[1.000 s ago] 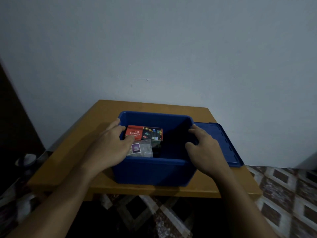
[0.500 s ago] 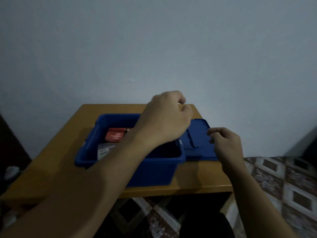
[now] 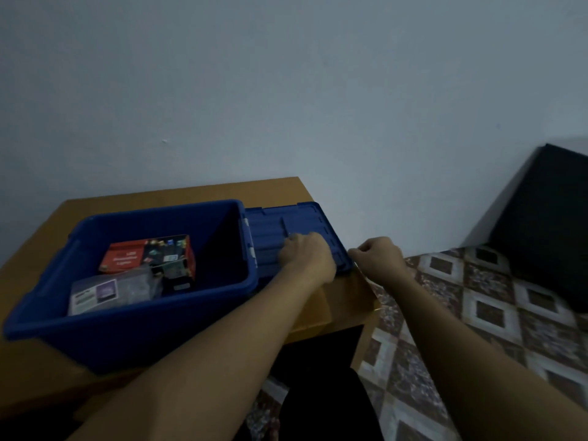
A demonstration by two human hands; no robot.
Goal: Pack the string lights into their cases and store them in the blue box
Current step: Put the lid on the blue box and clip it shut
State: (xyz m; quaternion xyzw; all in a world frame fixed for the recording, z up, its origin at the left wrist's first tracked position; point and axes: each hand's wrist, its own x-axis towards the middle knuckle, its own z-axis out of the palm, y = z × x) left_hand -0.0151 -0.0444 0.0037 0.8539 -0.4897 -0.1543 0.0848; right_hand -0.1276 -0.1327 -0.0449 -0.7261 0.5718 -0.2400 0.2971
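The open blue box (image 3: 133,329) stands on a wooden table (image 3: 346,297). Inside it lie a red LED string-light case (image 3: 136,254) and a clear packet with a white and purple label (image 3: 105,292). The blue lid (image 3: 286,224) lies flat on the table to the right of the box. My left hand (image 3: 307,257) reaches across the box's right corner and rests on the lid's near part, fingers curled onto it. My right hand (image 3: 378,257) pinches the lid's near right corner.
A pale wall rises right behind the table. Patterned floor tiles (image 3: 496,313) spread to the right, and a dark object (image 3: 547,224) stands at the far right. The table's right edge runs just under the lid.
Both hands left the box's rim and moved right to the lid. The left hand came down from above the box onto the lid. My view shifted, so the box sits further left.
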